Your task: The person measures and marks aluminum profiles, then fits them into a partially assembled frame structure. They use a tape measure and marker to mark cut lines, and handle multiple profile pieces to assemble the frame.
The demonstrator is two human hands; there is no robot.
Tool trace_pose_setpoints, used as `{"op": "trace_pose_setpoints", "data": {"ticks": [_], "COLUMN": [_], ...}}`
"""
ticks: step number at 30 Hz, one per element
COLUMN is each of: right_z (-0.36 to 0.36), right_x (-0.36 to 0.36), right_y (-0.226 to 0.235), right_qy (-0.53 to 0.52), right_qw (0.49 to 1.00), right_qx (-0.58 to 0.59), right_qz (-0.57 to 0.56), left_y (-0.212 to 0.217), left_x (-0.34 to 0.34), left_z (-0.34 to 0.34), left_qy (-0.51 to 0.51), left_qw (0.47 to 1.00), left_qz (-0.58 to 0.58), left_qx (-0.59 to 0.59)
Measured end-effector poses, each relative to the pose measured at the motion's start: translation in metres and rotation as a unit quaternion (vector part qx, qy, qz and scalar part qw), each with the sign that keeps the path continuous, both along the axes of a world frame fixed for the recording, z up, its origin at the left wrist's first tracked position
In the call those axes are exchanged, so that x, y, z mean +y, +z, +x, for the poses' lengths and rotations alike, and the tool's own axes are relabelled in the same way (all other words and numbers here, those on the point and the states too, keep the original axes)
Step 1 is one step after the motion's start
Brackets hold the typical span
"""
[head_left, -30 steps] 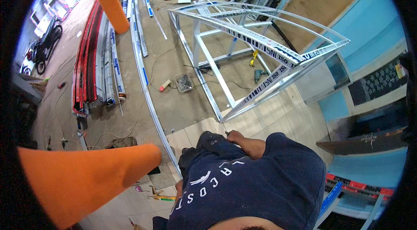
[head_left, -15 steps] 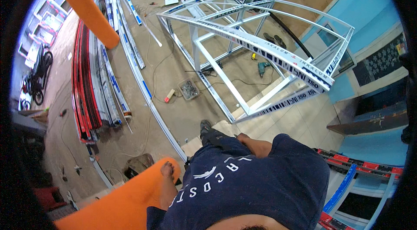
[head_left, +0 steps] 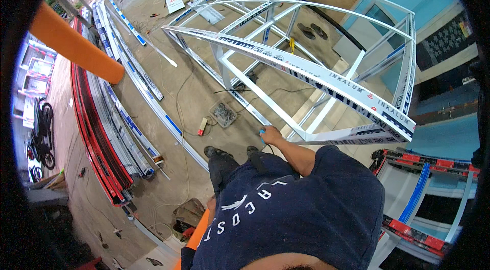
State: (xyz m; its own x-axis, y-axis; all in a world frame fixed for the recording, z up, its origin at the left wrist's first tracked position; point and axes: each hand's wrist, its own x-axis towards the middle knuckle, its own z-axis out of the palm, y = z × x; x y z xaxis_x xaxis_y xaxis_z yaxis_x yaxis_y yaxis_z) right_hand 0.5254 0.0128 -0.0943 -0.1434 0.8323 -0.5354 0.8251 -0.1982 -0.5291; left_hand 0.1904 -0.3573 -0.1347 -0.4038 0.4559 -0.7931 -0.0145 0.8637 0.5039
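Head view, looking steeply down over a person in a dark blue printed shirt (head_left: pixel 286 219) standing on a concrete floor (head_left: pixel 199 86). The right hand (head_left: pixel 269 135) reaches forward with its fingers curled around a small blue object (head_left: pixel 262 131), too small to identify, just beside the lower rail of a white arched metal frame (head_left: pixel 316 73) wrapped in printed protective film. The left hand (head_left: pixel 211 203) is at the person's left side, touching the end of a long orange tube (head_left: pixel 196 234); whether it grips the tube cannot be told. A second orange length (head_left: pixel 76 45) crosses the upper left. Long metal profiles (head_left: pixel 109 127) lie stacked along the left, and a small tray of fasteners (head_left: pixel 223 114) sits near the feet.
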Motion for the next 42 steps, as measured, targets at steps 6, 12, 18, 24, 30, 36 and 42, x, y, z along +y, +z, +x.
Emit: {"op": "trace_pose_setpoints", "data": {"ticks": [6, 12, 18, 24, 30, 36, 42], "right_z": [-0.054, -0.124, -0.227, -0.280, -0.282, -0.329, -0.414], "right_x": [0.047, 0.073, 0.091, 0.137, 0.175, 0.222, 0.325], "right_y": [-0.003, -0.032, -0.057, -0.079, -0.143, -0.152, -0.140], "right_qy": [-0.040, 0.072, 0.081, 0.279, 0.233, 0.216, 0.181], "right_qw": [0.998, 0.976, 0.990, 0.957, 0.965, 0.961, 0.963], "right_qx": [-0.038, -0.145, -0.054, -0.059, -0.086, -0.101, -0.117], "right_qz": [-0.009, -0.146, -0.098, -0.060, -0.083, -0.140, -0.165], "left_y": [-0.028, -0.030, -0.013, 0.001, -0.010, -0.025, -0.044], "left_x": [0.047, 0.122, 0.180, 0.196, 0.168, 0.174, 0.267], "left_z": [-0.087, -0.207, -0.319, -0.376, -0.378, -0.387, -0.426], "left_qy": [-0.073, -0.046, 0.157, 0.150, 0.040, -0.001, -0.024], "left_qw": [0.997, 0.998, 0.981, 0.985, 0.999, 0.999, 0.996], "left_qz": [0.002, 0.038, 0.097, 0.063, 0.017, -0.032, -0.070], "left_qx": [0.008, 0.000, -0.054, -0.050, -0.025, 0.022, 0.045]}}
